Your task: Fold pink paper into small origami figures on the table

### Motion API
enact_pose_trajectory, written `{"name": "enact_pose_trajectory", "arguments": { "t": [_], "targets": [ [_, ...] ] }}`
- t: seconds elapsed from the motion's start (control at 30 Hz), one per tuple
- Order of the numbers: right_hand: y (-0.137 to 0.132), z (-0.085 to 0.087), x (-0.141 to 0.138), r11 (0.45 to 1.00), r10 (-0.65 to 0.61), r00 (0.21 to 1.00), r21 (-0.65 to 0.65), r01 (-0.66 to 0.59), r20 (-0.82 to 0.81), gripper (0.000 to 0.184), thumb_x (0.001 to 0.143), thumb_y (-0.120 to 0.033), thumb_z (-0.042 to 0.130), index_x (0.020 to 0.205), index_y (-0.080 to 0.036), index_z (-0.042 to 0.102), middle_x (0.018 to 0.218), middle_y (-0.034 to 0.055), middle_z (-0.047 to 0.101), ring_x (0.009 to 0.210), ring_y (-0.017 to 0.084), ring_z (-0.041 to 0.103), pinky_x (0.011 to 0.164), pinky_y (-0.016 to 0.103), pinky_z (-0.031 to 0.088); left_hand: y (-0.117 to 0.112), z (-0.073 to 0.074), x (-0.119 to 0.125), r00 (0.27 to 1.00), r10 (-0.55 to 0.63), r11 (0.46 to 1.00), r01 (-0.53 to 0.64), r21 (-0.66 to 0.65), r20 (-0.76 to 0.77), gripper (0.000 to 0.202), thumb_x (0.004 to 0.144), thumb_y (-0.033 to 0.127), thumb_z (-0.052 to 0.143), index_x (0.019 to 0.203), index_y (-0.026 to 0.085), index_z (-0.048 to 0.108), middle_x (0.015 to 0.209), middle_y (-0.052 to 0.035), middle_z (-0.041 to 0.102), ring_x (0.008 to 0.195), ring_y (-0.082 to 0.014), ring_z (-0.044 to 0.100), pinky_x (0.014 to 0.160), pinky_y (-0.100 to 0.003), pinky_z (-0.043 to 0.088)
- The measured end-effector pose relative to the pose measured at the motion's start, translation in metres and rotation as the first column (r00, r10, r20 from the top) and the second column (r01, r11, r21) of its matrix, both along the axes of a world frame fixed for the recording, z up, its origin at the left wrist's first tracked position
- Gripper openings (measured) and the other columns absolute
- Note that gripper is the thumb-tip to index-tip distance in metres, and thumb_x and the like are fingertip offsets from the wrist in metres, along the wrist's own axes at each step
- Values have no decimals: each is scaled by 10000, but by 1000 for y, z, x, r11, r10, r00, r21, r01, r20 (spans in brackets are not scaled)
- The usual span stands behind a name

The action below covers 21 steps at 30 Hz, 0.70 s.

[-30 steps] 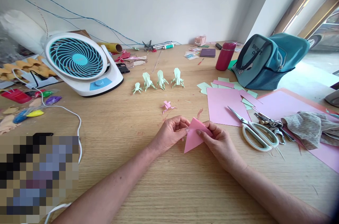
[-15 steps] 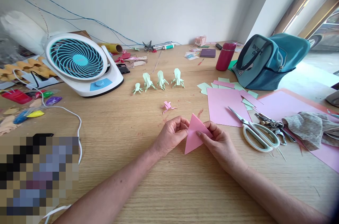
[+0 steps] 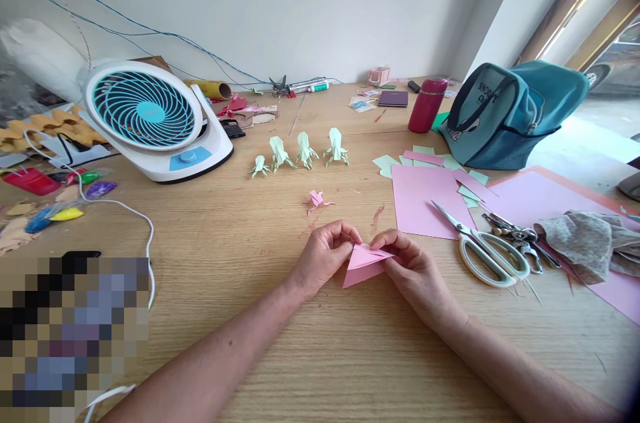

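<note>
A folded piece of pink paper (image 3: 366, 271) is held just above the wooden table, between my two hands. My left hand (image 3: 327, 255) pinches its left edge near the top. On the other side my right hand (image 3: 411, 267) grips the right corner, thumb below and fingers on top, and the upper layers stand apart from the lower triangle. Beyond my hands lies a small pink origami figure (image 3: 317, 200) with thin legs. Behind it several pale green origami figures stand in a row, among them a tall one (image 3: 336, 146) and a small one (image 3: 259, 166).
White-handled scissors (image 3: 493, 256) lie right of my hands, beside a pink sheet (image 3: 423, 203), keys (image 3: 520, 236) and a grey cloth (image 3: 575, 246). Farther back are a red flask (image 3: 427, 105) and a blue backpack (image 3: 505, 116). A fan (image 3: 150, 109) stands left, its white cable (image 3: 145, 216) trailing forward.
The pink paper has gone from an upright flat triangle to a lower, tilted shape with its layers parted. My right fingers have moved onto its top edge.
</note>
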State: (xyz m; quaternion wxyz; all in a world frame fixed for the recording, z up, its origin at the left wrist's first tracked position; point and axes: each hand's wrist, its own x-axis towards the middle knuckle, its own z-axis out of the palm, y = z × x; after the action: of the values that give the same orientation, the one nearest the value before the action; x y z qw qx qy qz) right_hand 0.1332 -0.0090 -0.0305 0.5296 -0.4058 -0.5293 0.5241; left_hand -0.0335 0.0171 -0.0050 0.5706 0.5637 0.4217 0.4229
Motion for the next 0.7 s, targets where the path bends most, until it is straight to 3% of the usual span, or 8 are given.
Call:
{"name": "enact_pose_trajectory", "arguments": {
  "t": [0.13,0.27,0.37,0.5,0.7],
  "targets": [
    [1,-2,1,1000,15,1000,21,-15,-16,114,781,-136,614,805,-235,667,815,-10,611,768,143,531,691,247,393,1,-2,-1,1000,0,1000,0,-20,20,47,763,191,616,762,145,609,702,25,581,650,-86,506,595,-182,375],
    [2,-3,2,998,10,1000,55,-9,-15,122,789,-125,613,789,-232,673,827,-3,608,795,151,535,715,256,394,0,-2,-2,997,-33,986,43,-161,65,173,794,297,667,874,148,634,726,9,644,604,-93,545,565,-192,410],
    [2,-2,3,992,-3,1000,122,1,18,150,813,-115,592,786,-235,677,830,5,600,808,160,535,731,270,399,1,-5,-3,996,-57,973,70,-219,68,244,772,366,711,819,130,672,708,-7,666,572,-100,558,545,-202,425],
    [2,-2,4,975,-15,994,220,-9,106,189,833,-93,575,781,-240,682,847,17,589,851,176,535,766,292,400,3,-12,-4,997,-30,978,42,-204,66,284,726,400,764,770,129,690,695,-10,682,582,-106,572,558,-203,424],
    [3,-1,5,976,2,994,217,-26,108,170,861,-129,594,793,-250,694,862,15,585,863,175,533,779,297,399,5,-13,-4,998,0,985,10,-171,57,281,678,376,815,726,128,692,673,0,679,604,-98,578,588,-189,424]
  ]
}}
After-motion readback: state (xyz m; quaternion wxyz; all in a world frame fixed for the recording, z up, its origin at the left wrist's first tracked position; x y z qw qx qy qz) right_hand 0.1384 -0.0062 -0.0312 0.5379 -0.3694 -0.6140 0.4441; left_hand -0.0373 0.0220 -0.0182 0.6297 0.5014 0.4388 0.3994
